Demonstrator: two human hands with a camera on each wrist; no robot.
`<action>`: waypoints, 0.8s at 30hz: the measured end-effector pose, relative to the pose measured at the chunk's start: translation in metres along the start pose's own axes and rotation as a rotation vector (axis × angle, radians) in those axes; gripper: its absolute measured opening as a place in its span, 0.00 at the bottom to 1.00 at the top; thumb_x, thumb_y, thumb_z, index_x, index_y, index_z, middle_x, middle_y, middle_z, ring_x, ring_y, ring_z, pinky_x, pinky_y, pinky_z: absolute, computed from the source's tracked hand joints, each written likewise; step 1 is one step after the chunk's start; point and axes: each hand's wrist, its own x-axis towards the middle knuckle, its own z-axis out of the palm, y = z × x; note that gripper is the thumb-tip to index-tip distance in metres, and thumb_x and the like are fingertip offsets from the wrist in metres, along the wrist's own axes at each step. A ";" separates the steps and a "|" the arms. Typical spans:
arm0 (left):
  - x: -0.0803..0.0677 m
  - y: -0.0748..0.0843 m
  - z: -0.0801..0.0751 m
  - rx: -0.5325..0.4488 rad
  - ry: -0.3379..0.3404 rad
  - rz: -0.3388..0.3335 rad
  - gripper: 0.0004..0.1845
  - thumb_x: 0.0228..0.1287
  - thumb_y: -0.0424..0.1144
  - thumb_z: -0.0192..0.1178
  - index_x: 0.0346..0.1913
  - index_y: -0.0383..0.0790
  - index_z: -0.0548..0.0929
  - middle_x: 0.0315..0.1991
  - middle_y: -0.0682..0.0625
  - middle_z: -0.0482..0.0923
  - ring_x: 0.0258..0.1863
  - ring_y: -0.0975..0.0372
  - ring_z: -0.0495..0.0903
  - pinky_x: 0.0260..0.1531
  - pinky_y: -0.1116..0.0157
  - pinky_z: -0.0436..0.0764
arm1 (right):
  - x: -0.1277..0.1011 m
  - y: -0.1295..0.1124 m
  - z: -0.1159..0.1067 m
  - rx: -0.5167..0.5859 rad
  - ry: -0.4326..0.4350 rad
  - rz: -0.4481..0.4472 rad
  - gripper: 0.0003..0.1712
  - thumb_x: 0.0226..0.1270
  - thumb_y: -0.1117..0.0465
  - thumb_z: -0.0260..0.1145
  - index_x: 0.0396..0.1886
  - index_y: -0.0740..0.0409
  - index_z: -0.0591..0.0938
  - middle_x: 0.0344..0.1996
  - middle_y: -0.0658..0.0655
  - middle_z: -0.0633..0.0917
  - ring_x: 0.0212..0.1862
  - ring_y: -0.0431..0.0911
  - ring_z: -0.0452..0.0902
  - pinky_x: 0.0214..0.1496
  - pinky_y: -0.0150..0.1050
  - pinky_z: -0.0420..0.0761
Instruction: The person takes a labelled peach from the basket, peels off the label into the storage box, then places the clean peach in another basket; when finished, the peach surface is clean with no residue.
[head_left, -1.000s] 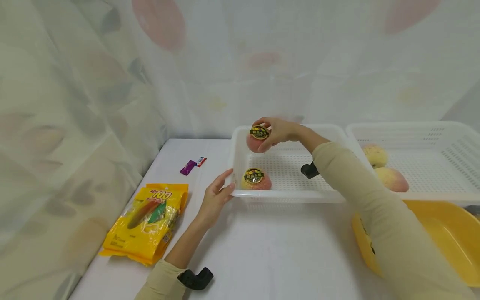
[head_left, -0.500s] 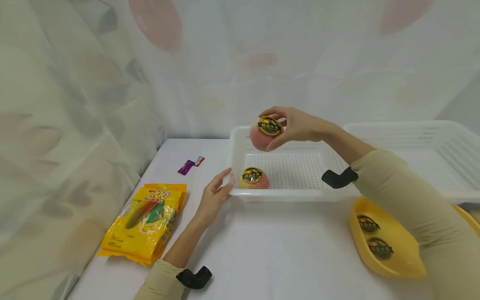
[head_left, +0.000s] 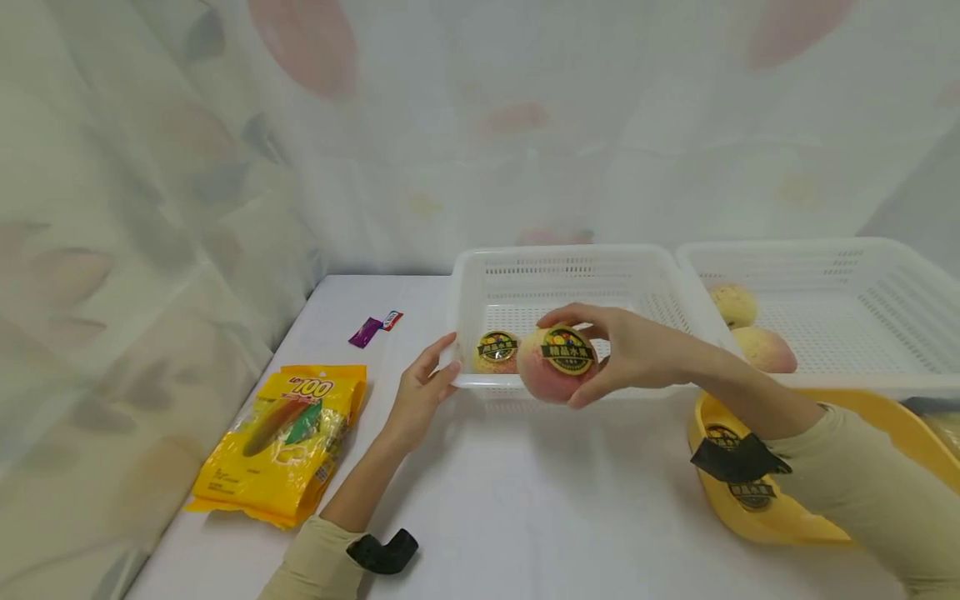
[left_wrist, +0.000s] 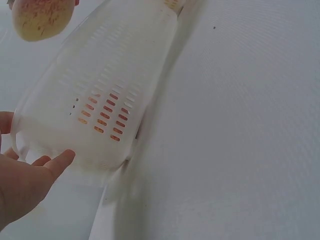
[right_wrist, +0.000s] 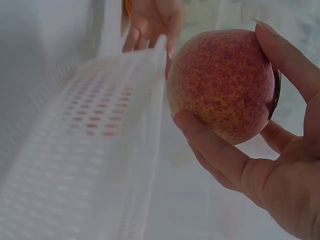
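Observation:
In the head view my right hand [head_left: 648, 350] holds a pink-yellow peach [head_left: 542, 385] by its sides, above the front rim of a white plastic basket [head_left: 645, 250]. The peach bears a round black-and-gold label; in the right wrist view its red side [right_wrist: 220, 85] faces the camera, fingers and thumb around it. At the basket's front left corner my left hand [head_left: 418, 400] grips the rim between thumb and fingers. Inside that corner lies another labelled peach [head_left: 497, 354]. The left wrist view shows the left hand [left_wrist: 25, 185] against the basket wall [left_wrist: 100, 65].
A second white basket [head_left: 900, 292], with two unlabelled peaches [head_left: 765, 350], adjoins on the right. Before it sits a yellow basin [head_left: 757, 527] with round labels [head_left: 752, 495], partly behind my right arm. On the left lie a yellow candy bag [head_left: 288, 442] and a small purple packet [head_left: 365, 332].
My right hand has lifted the peach out of the basket's back left area and brought it forward over the front rim. The left hand stays at the corner.

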 end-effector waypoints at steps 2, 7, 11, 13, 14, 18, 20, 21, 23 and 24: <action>-0.001 0.001 0.000 -0.001 -0.004 0.001 0.26 0.72 0.37 0.52 0.71 0.44 0.63 0.73 0.48 0.53 0.65 0.47 0.64 0.55 0.58 0.74 | -0.007 0.004 0.008 0.022 -0.016 0.001 0.48 0.41 0.57 0.82 0.64 0.54 0.69 0.61 0.55 0.71 0.58 0.56 0.70 0.46 0.39 0.82; 0.000 0.001 0.000 -0.009 -0.002 -0.004 0.26 0.72 0.36 0.52 0.71 0.43 0.63 0.73 0.48 0.53 0.65 0.46 0.64 0.55 0.58 0.74 | -0.022 0.015 0.027 0.035 -0.059 0.005 0.47 0.42 0.55 0.82 0.64 0.53 0.69 0.60 0.55 0.71 0.58 0.55 0.70 0.45 0.38 0.82; 0.000 -0.001 0.000 -0.020 -0.001 0.000 0.26 0.72 0.35 0.52 0.71 0.43 0.63 0.73 0.47 0.53 0.64 0.46 0.65 0.56 0.57 0.73 | -0.032 0.026 0.049 -0.020 -0.073 0.059 0.46 0.41 0.50 0.81 0.63 0.49 0.70 0.58 0.51 0.73 0.58 0.53 0.70 0.52 0.43 0.79; 0.001 -0.001 0.000 -0.024 -0.008 0.005 0.27 0.72 0.35 0.52 0.71 0.42 0.62 0.73 0.47 0.53 0.65 0.45 0.64 0.56 0.57 0.73 | -0.036 0.032 0.059 -0.055 -0.067 0.095 0.46 0.40 0.47 0.81 0.62 0.46 0.71 0.57 0.48 0.74 0.58 0.52 0.70 0.56 0.48 0.76; 0.001 -0.001 0.000 -0.024 -0.008 0.005 0.26 0.72 0.35 0.52 0.71 0.43 0.63 0.73 0.47 0.53 0.65 0.45 0.64 0.55 0.57 0.74 | -0.038 0.035 0.064 -0.072 -0.062 0.105 0.46 0.40 0.46 0.81 0.61 0.45 0.72 0.56 0.47 0.75 0.58 0.51 0.70 0.58 0.50 0.74; 0.001 -0.001 0.000 -0.013 -0.004 0.001 0.26 0.72 0.36 0.52 0.71 0.44 0.64 0.73 0.49 0.53 0.64 0.47 0.65 0.54 0.60 0.75 | -0.041 0.050 0.081 -0.088 -0.048 0.091 0.47 0.38 0.45 0.82 0.61 0.47 0.73 0.55 0.46 0.75 0.56 0.48 0.70 0.60 0.52 0.71; 0.001 0.000 0.000 -0.011 -0.001 -0.004 0.26 0.72 0.37 0.52 0.71 0.45 0.64 0.73 0.49 0.53 0.64 0.48 0.65 0.54 0.60 0.75 | -0.043 0.056 0.087 -0.089 -0.048 0.069 0.47 0.37 0.46 0.82 0.61 0.49 0.73 0.55 0.47 0.75 0.56 0.47 0.70 0.61 0.50 0.70; 0.000 0.000 -0.001 -0.009 0.000 -0.007 0.26 0.72 0.37 0.53 0.71 0.45 0.64 0.73 0.50 0.53 0.64 0.48 0.65 0.54 0.60 0.75 | -0.043 0.057 0.089 -0.089 -0.048 0.058 0.47 0.37 0.47 0.82 0.60 0.50 0.73 0.55 0.47 0.75 0.57 0.47 0.69 0.61 0.49 0.70; 0.000 0.000 -0.001 -0.009 0.002 -0.009 0.26 0.72 0.37 0.53 0.71 0.45 0.64 0.73 0.49 0.53 0.64 0.47 0.65 0.54 0.60 0.75 | -0.044 0.059 0.093 -0.098 -0.049 0.042 0.47 0.37 0.47 0.82 0.60 0.50 0.72 0.55 0.47 0.75 0.57 0.45 0.69 0.62 0.47 0.69; 0.000 0.000 -0.001 -0.003 0.002 -0.008 0.26 0.72 0.37 0.53 0.71 0.45 0.64 0.73 0.49 0.53 0.64 0.47 0.65 0.54 0.60 0.75 | -0.045 0.059 0.093 -0.102 -0.050 0.038 0.47 0.38 0.47 0.82 0.60 0.50 0.72 0.55 0.47 0.74 0.57 0.45 0.68 0.62 0.46 0.69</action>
